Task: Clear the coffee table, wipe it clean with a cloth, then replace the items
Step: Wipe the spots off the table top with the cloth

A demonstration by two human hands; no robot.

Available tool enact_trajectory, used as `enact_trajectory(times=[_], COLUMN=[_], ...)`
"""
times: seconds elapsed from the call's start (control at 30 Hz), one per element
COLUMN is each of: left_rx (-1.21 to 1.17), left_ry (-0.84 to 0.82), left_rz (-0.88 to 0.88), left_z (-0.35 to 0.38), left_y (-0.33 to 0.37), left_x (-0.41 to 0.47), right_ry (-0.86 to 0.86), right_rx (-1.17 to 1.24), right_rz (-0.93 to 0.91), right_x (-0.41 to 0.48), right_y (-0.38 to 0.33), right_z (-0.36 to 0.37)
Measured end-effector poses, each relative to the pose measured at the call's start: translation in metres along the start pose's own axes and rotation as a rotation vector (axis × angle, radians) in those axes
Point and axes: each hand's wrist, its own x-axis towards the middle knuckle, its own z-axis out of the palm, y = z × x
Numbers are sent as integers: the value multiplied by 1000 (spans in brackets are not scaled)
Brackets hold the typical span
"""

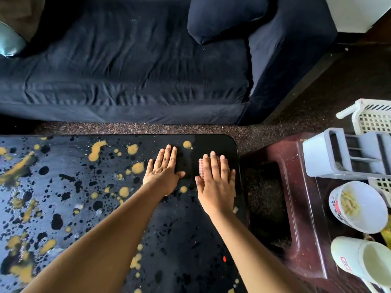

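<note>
Wiping step in hand: right hand (215, 185) flat, fingers straight, pressing pink checked cloth (202, 168) onto counter (63, 187) near far right corner. Left hand (164, 172) flat, holding nothing, bracing just beside. Next likely needs firm sweep leftward across rest of counter.

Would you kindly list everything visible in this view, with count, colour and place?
coffee table: one, black with yellow and grey splashes, lower left
cloth: one, pink checked, near the table's far right corner
sofa: one, dark blue, behind the table
cushion: one, dark blue, on the sofa
pillow: one, teal, upper left edge
stool: one, maroon, right of the table
organiser: one, grey, far right
basket: one, white, far right
cups: two, white, lower right
left hand: one, flat on the table
right hand: one, flat on the cloth
</note>
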Motion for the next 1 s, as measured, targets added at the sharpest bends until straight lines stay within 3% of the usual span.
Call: enact_trajectory(times=[0.1,0.23,0.3,0.43,0.5,0.67,0.77,0.93,1.0], left_rx=[10,13,16,7,8,-12,-13,-61,-139], left_ry=[11,11,13,19,16,36,52,244,345], left_rz=[-1,-7,-8,-10,-11,-6,-3,39,99], left_z=[-2,-4,-3,-2,-2,-2,1,5,13], left_y=[3,4,4,4,4,5,4,6,8], left_x=[0,-1,-2,-2,-3,-5,-4,-23,-51], right_ry=[-19,24,53,22,5,27,62,-3,-18], right_rx=[-46,-11,22,14,-11,0,44,-2,-22], right_rz=[-101,188,217,-64,-111,168,274,-107,-148], right_x=[-2,-12,-14,-14,-15,-31,-37,-47,-48], right_y=[25,38,20,-12,-5,36,22,-18,0], right_z=[-4,-5,-3,-1,-1,-1,0,3,0])
